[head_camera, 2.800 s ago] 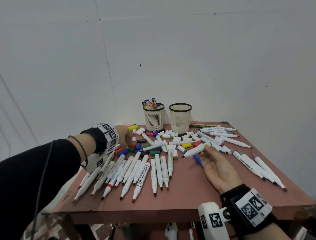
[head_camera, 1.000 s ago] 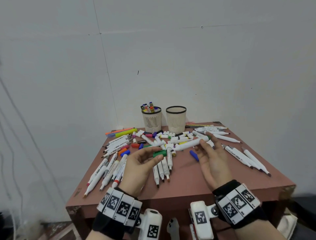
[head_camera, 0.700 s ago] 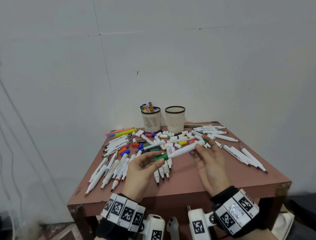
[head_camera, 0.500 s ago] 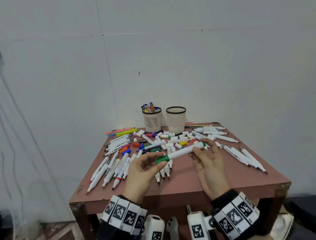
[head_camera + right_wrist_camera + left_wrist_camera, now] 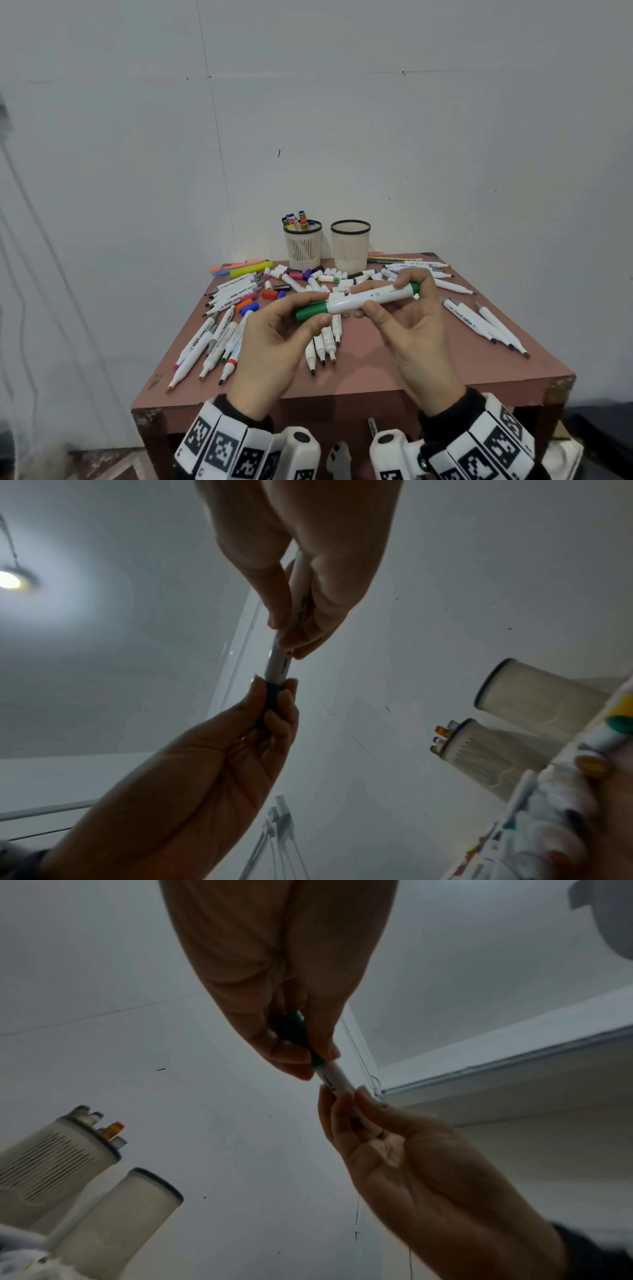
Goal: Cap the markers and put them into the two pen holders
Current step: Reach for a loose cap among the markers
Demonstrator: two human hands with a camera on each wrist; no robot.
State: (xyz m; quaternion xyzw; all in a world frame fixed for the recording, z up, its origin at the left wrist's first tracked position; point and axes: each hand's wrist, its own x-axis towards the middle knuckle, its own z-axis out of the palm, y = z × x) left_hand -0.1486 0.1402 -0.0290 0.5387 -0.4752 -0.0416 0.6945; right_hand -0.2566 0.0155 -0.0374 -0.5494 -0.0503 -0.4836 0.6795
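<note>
A white marker (image 5: pixel 370 297) is held level above the brown table (image 5: pixel 479 363), between both hands. My left hand (image 5: pixel 314 312) pinches the green cap (image 5: pixel 310 311), which sits on the barrel's left end. My right hand (image 5: pixel 387 296) grips the barrel near its green-banded right end. The left wrist view shows the cap (image 5: pixel 294 1031) between thumb and fingers, with the barrel (image 5: pixel 334 1077) running to the right hand (image 5: pixel 342 1099). Two cream pen holders stand at the back: the left holder (image 5: pixel 303 245) has several capped markers in it, the right holder (image 5: pixel 350 245) looks empty.
Several uncapped white markers (image 5: pixel 219 339) lie in rows at the left, middle and right (image 5: pixel 479 318) of the table. Loose coloured caps (image 5: pixel 270 294) are scattered in front of the holders. A yellow highlighter (image 5: pixel 251 269) lies at the back left. White walls close off the back.
The left hand brought the green cap to the marker's tip and it now sits on the barrel. Both hands have lifted the marker up and nearer to me.
</note>
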